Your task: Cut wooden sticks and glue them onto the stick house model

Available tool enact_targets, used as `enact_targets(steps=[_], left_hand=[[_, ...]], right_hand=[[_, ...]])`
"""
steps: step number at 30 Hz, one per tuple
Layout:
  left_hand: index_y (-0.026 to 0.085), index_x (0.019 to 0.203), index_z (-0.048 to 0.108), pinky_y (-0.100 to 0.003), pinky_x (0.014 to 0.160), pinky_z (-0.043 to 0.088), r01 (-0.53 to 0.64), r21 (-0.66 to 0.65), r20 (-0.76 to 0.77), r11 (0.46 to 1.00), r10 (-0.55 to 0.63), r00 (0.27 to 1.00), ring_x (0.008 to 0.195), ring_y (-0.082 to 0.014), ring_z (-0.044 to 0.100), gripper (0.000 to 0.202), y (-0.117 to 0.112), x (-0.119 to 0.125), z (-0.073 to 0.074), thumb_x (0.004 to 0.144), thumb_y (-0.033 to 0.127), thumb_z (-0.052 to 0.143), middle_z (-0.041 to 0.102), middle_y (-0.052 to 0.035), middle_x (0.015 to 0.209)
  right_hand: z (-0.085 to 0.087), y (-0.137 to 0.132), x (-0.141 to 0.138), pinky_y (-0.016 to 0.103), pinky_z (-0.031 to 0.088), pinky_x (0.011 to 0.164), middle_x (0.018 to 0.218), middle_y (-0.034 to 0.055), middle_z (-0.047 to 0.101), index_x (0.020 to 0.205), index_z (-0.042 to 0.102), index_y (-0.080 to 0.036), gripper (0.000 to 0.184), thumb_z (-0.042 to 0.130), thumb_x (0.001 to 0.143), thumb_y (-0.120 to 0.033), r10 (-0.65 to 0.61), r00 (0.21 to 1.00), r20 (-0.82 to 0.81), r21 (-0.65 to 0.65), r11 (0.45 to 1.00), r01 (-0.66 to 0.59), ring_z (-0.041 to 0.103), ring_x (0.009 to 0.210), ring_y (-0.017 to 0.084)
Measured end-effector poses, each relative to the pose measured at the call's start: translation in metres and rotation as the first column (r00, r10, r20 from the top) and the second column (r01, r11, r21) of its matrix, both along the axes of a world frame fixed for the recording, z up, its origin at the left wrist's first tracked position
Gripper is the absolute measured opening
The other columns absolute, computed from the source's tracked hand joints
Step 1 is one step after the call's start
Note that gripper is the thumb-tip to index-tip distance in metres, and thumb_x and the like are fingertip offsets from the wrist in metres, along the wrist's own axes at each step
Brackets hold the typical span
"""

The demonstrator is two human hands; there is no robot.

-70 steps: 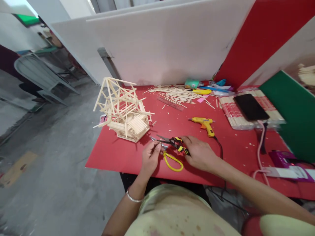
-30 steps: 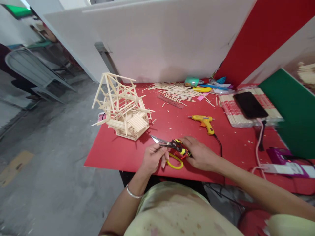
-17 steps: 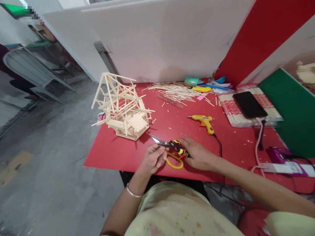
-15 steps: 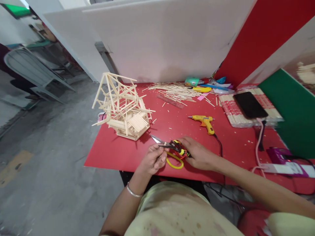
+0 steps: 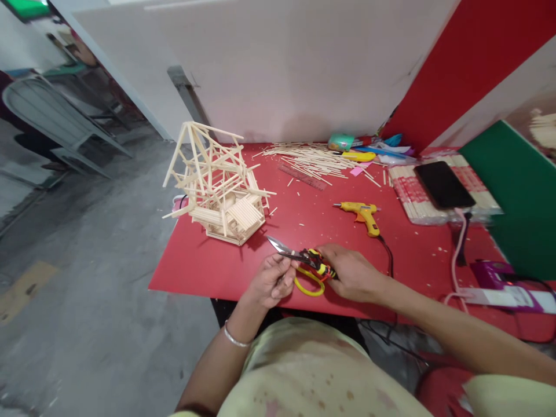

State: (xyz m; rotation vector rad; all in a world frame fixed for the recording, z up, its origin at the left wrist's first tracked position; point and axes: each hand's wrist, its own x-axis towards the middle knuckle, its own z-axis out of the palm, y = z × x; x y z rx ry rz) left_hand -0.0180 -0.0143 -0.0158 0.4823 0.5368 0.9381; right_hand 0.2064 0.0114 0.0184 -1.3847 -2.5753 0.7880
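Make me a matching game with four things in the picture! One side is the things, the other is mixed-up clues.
Things:
1. Right hand
2. Glue gun
3. Phone
4. Stick model

Clues:
A. Black screen, lying on packaged sticks
B. Gripping the handles of the cutters
C. Standing near the left end of the red tabletop
D. Yellow, with a black cord

Right pairs:
1-B
2-D
3-A
4-C
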Motion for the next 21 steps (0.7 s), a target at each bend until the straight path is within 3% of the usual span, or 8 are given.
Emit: enact_targets(steps=[7, 12, 21], left_hand=[[0.012, 0.084, 0.067, -0.013, 0.03, 0.017, -0.153, 0.096, -0.229, 0.984, 0.171, 0.958, 0.026, 0.0016, 0.027, 0.029, 0.007, -0.003, 0.005, 0.083, 0.04, 0.07, 0.056, 0.0034, 0.053], [0.012, 0.082, 0.066, -0.013, 0.029, 0.015, -0.224, 0.185, -0.356, 0.957, 0.278, 0.892, 0.026, 0.0005, 0.031, 0.031, 0.008, -0.006, 0.01, 0.081, 0.043, 0.071, 0.056, 0.0036, 0.051], [0.013, 0.077, 0.064, -0.015, 0.028, 0.016, -0.22, 0.256, -0.45, 0.941, 0.318, 0.835, 0.027, -0.0008, 0.034, 0.032, 0.008, -0.008, 0.008, 0.081, 0.044, 0.07, 0.058, 0.0027, 0.053]], right_hand=[[-0.002, 0.001, 0.009, 0.037, 0.043, 0.092, 0.123, 0.0128, 0.059, 0.135, 0.045, -0.019, 0.055, 0.052, 0.081, -0.022, -0.007, 1.0, 0.03, -0.017, 1.0, 0.008, 0.056, 0.112, 0.026], [0.003, -0.004, 0.011, 0.033, 0.042, 0.083, 0.117, 0.0102, 0.065, 0.124, 0.053, -0.021, 0.044, 0.051, 0.08, -0.022, -0.054, 0.992, 0.116, 0.001, 0.999, 0.054, 0.061, 0.103, 0.026], [0.009, -0.008, 0.003, 0.028, 0.037, 0.068, 0.097, 0.0069, 0.071, 0.108, 0.059, -0.022, 0.03, 0.049, 0.079, -0.021, -0.061, 0.986, 0.157, -0.042, 0.997, 0.069, 0.064, 0.086, 0.023]])
